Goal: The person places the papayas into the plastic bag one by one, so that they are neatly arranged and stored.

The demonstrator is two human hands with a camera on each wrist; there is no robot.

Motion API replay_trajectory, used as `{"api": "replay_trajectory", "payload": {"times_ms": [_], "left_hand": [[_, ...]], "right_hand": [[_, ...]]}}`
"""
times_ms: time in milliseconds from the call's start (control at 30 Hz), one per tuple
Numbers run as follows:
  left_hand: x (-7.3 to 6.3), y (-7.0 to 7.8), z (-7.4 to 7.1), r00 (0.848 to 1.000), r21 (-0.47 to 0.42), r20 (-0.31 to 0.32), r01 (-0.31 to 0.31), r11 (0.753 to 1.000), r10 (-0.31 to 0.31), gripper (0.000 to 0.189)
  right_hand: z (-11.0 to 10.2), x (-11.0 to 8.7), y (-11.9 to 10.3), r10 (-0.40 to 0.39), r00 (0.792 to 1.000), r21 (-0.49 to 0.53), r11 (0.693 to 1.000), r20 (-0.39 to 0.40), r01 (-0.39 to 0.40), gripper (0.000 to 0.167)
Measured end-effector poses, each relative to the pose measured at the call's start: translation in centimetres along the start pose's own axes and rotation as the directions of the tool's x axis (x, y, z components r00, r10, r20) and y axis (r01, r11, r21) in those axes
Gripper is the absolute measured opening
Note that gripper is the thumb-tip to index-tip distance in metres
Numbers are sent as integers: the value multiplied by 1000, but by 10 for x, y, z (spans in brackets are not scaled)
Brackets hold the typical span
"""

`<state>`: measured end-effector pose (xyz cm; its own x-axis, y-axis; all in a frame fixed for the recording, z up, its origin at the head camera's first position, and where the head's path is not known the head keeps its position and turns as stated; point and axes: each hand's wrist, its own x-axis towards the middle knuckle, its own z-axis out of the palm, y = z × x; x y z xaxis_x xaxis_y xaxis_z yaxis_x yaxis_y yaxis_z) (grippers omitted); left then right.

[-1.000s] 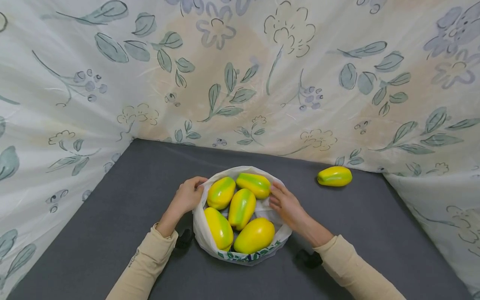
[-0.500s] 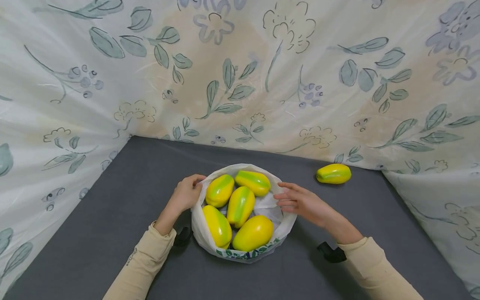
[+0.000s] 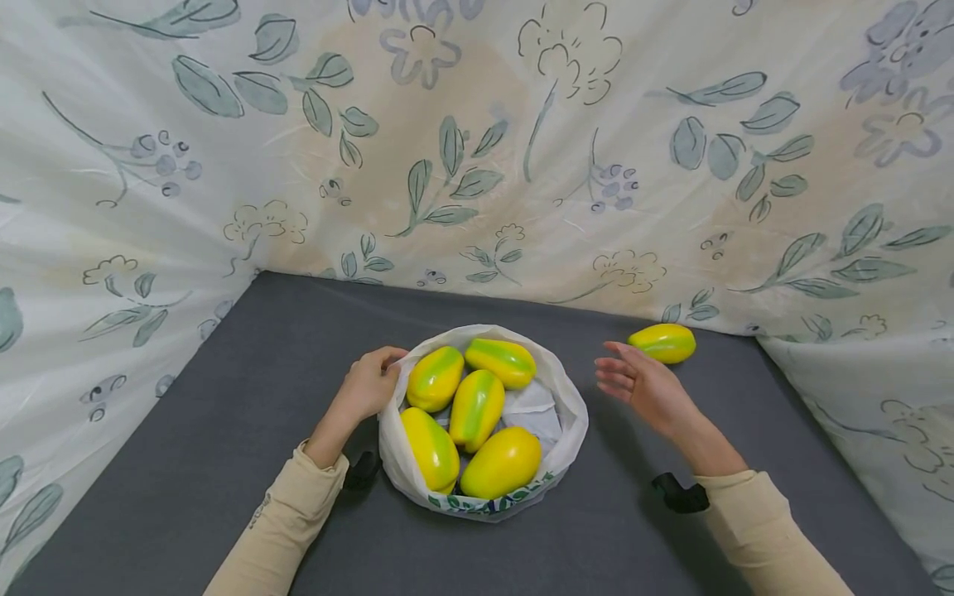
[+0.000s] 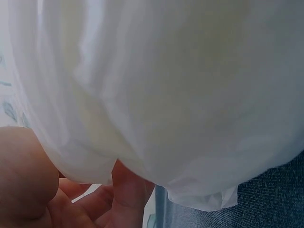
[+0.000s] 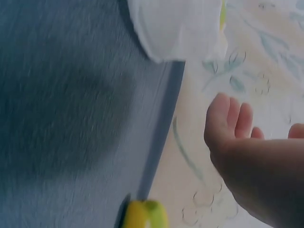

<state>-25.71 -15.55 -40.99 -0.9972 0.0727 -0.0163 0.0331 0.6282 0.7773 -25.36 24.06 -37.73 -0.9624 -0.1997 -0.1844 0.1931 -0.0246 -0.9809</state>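
Observation:
A round, white, open-topped bag [image 3: 572,414] with green print along its front holds several yellow-green papayas [image 3: 477,410]. At its left rim my left hand [image 3: 367,384] pinches the edge; in the left wrist view the thumb and curled fingers [image 4: 128,190] lie at the bag's white wall [image 4: 190,109]. My right hand [image 3: 656,401] is held in the air to the right of the bag, fingers loosely extended with nothing in them. Just beyond it a single papaya [image 3: 669,343] lies on the table, partly covered by the hand in the head view; its end [image 5: 142,216] shows in the right wrist view.
The dark grey tabletop [image 3: 313,323] spreads under everything. Pale floral fabric [image 3: 477,165] rises behind the far edge and along both sides. The single papaya is close to the back edge, by the fabric. Black straps [image 3: 681,495] sit at the wrists.
My right hand has left the bag's right rim and moved right towards the single papaya. The right side of the bag has spread wider. My left hand has stayed at the left rim.

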Motion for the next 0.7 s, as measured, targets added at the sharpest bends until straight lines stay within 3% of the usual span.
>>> {"api": "replay_trajectory", "payload": {"times_ms": [100, 367, 700], "left_hand": [[0, 0, 0, 1000, 0, 2, 0, 1000, 0, 34], [0, -2, 1, 1000, 6, 2, -3, 1000, 3, 33], [-1, -1, 1, 1000, 0, 5, 0, 1000, 0, 33]], "right_hand": [[-12, -1, -2, 5, 998, 39, 999, -67, -3, 40], [-40, -1, -2, 41, 985, 158, 987, -166, -14, 69], [-61, -4, 0, 77, 965, 310, 951, -250, 4, 47]]}}
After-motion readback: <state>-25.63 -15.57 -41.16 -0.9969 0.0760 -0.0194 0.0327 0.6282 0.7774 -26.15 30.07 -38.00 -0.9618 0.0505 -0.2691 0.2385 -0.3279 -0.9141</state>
